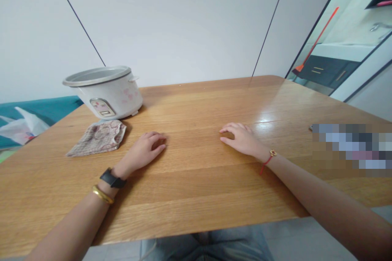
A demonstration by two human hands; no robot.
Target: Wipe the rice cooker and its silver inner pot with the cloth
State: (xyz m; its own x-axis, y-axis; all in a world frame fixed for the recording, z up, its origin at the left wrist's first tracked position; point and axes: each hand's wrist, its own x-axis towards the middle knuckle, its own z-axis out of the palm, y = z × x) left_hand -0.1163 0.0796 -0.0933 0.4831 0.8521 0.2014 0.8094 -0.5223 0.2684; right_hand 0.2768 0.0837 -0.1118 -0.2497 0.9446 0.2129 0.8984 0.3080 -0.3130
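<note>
My left hand point(143, 151) lies palm down on the wooden table point(196, 187), fingers loosely stretched and holding nothing. A folded patterned cloth point(99, 137) lies just to its left, apart from it. My right hand point(241, 138) also rests flat on the table, fingers slightly curled and empty. A white rice cooker point(105, 91) without a lid stands at the far left of the table, behind the cloth.
A blurred-out object point(352, 147) sits at the table's right edge. White wall panels rise behind the table. An orange broom point(317, 38) leans in a doorway at the right. A plastic bag point(21, 126) lies on a teal surface at the left.
</note>
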